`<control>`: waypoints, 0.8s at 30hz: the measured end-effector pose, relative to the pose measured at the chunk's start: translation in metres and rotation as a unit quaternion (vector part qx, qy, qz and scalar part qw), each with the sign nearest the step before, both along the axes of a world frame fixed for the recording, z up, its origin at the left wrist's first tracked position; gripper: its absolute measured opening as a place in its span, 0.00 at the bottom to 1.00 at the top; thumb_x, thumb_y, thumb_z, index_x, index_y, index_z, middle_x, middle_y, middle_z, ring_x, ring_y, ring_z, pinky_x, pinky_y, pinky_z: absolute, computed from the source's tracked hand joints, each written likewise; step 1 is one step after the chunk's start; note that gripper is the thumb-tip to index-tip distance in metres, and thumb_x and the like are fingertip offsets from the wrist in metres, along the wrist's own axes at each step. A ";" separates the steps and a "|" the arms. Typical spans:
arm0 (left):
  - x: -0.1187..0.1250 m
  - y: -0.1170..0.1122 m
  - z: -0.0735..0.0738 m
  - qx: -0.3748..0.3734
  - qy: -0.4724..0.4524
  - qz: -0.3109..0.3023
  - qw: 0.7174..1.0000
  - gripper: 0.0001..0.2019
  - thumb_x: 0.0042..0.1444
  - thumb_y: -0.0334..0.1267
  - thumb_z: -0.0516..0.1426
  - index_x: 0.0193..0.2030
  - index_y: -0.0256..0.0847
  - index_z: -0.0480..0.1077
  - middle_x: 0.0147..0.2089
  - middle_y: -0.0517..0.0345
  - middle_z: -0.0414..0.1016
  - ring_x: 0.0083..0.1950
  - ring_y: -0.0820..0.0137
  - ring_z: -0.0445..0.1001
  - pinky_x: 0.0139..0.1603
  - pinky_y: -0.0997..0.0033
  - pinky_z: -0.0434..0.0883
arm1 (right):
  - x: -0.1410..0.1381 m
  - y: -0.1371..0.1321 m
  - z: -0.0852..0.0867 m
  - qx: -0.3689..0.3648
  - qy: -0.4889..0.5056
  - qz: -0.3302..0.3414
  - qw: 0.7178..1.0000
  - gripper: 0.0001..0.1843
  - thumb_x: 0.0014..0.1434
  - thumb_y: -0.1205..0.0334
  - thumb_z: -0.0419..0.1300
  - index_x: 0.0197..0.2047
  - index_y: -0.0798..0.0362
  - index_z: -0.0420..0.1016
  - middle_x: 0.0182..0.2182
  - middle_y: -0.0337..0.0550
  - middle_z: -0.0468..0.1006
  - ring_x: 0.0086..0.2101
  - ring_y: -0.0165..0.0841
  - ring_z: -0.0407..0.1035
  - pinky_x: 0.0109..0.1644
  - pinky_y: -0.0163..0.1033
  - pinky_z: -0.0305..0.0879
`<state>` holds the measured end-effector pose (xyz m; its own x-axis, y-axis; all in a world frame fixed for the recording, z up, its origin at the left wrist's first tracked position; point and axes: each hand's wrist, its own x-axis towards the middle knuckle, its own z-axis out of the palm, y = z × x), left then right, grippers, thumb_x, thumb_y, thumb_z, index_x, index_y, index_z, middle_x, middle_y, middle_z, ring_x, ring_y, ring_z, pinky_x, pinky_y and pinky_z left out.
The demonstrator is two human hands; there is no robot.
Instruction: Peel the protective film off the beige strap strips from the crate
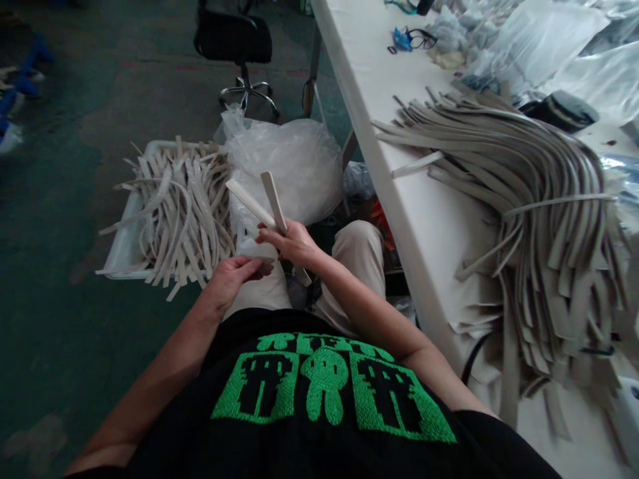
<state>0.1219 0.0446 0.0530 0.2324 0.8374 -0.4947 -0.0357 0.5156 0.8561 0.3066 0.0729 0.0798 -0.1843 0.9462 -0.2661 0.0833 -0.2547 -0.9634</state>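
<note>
My right hand (292, 243) is closed around two pale flat strips (264, 199) that stick up and to the left from its fingers, above my lap. My left hand (232, 276) sits just below and to the left, fingers curled against the lower end of the strips. A white tray (117, 249) on the floor to my left is heaped with several similar strips (180, 213). A big bundle of long grey strips (539, 199) lies on the white table (424, 226) at my right, tied by a band.
A crumpled clear plastic bag (289, 163) stands on the floor beyond my knees. A black swivel chair (234, 46) stands further back. Glasses (422, 38), plastic sheets and a dark round object (562, 110) lie on the table's far part. The floor is dark green.
</note>
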 end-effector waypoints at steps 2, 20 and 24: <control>-0.001 0.005 -0.001 -0.045 -0.067 0.082 0.993 0.14 0.42 0.44 0.74 0.28 0.37 0.79 0.29 0.51 0.81 0.31 0.65 0.79 0.35 0.68 0.76 | 0.010 -0.007 0.003 -0.006 0.029 0.008 1.000 0.17 0.70 0.48 0.56 0.47 0.54 0.75 0.34 0.38 0.83 0.17 0.22 0.61 0.19 0.29 0.64; 0.011 0.022 -0.001 -0.099 -0.206 0.304 0.925 0.13 0.50 0.41 0.73 0.32 0.39 0.74 0.30 0.61 0.79 0.32 0.73 0.78 0.34 0.75 0.76 | 0.018 -0.061 0.007 0.037 -0.306 0.095 0.947 0.15 0.71 0.58 0.55 0.33 0.51 0.74 0.28 0.37 0.81 0.29 0.31 0.72 0.35 0.34 0.58; 0.006 0.023 -0.004 -0.086 -0.218 0.302 0.924 0.18 0.43 0.42 0.76 0.33 0.38 0.75 0.30 0.60 0.80 0.32 0.72 0.78 0.33 0.75 0.76 | 0.018 -0.062 0.009 0.027 -0.356 0.121 0.926 0.14 0.73 0.59 0.54 0.36 0.50 0.75 0.30 0.36 0.81 0.30 0.30 0.72 0.34 0.33 0.57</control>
<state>0.1276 0.0677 0.0494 -0.0428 0.7973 -0.6021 -0.6830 0.4165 0.6001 0.3243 0.0110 0.0890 -0.1880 0.9155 -0.3557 0.7506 -0.0996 -0.6532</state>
